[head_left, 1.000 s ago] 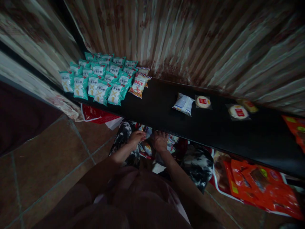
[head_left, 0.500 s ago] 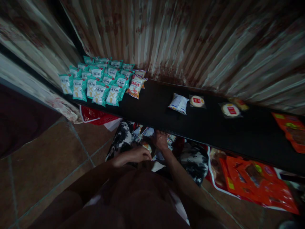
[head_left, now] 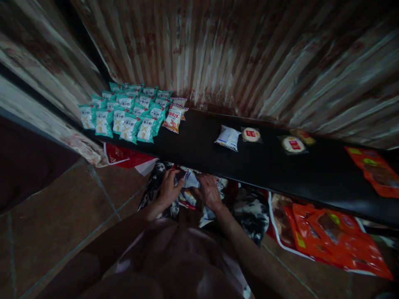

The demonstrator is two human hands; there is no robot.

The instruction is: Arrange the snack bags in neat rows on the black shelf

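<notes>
Head view, hands [head_left: 170,190] flanking pale packet [head_left: 191,180], striped edge leftward, long axis unclear.

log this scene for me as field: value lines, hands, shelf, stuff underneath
left hand: beside a pale packet, fingers curved, grip unclear
right hand: at that packet's other side, grip unclear
shelf: black, just beyond the hands
shelf left: teal packets in rows, orange-and-white packets beside them
shelf middle: silvery packet, lying flat
shelf right: round wrapped items with red labels, orange bag
underneath: red basket left, orange bags right
backdrop: pleated curtain
light: dim
</notes>
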